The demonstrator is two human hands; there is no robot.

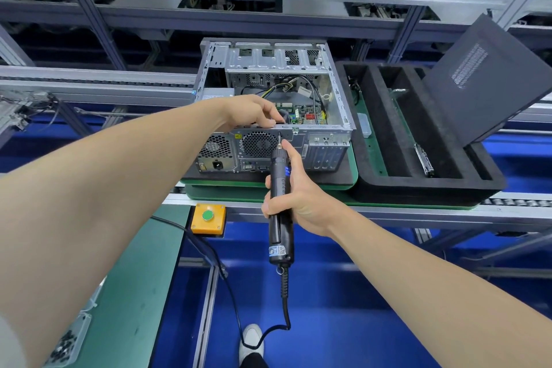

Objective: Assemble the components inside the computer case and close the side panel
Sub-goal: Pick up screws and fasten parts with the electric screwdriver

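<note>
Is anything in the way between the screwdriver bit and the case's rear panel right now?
Nothing visible does. The right hand holds the screwdriver with its bit at the rear panel of the computer case, just under the top rim. The left hand holds that rim above it, clear of the bit.

Yellow box, green button; white shoe on blue floor.

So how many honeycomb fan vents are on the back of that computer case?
2. One vent sits at the left of the case back, above the power socket; the other vent is beside it, just left of the screwdriver tip. Other sides are hidden.
</note>
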